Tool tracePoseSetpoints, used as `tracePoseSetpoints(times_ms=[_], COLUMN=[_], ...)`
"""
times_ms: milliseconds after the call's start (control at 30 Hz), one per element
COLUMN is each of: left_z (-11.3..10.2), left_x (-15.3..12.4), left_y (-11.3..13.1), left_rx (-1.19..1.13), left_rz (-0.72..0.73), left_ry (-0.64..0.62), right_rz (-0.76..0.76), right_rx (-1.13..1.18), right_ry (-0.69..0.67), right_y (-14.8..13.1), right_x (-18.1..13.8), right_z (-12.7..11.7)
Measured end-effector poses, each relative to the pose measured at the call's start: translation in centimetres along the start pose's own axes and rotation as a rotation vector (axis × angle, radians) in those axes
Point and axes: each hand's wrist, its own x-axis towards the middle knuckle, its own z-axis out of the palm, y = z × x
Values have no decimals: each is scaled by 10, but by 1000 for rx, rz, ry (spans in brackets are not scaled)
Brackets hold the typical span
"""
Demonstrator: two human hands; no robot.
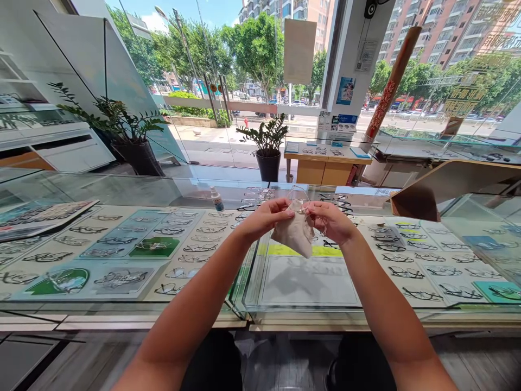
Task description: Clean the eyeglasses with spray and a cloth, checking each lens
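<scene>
Above the clear glass tabletop (313, 282), you hold a small beige cloth drawstring bag (295, 233): your left hand (275, 213) pinches its upper left edge, your right hand (329, 218) its upper right. Farther, to the left, a small white-and-blue bottle (217, 200) stands upright; well beyond is a leafy green plant (266, 138) in a round black pot (268, 165).

White bottle (217, 201) on a glass counter (138, 190), a potted plant (268, 161) beyond
</scene>
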Motion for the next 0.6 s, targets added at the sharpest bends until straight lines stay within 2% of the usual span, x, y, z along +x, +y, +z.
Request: tracePoseSetpoints(times_ms=[167, 333, 433, 600], left_z=[-1, 1, 7, 28], left_x=[0, 5, 8, 10], left_y=[-4, -4, -7, -18], left_rx=[14, -40, -42, 24], left_rz=[-4, 4, 57, 218], left_ry=[-10, 150, 250, 311], right_rz=[9, -171, -251, -270], right_rx=[15, 49, 50, 102], right_ry=[35, 213, 312, 409], right_y=[0, -1, 0, 12], right_x=[0, 4, 6, 12], right_z=[2, -3, -1, 9])
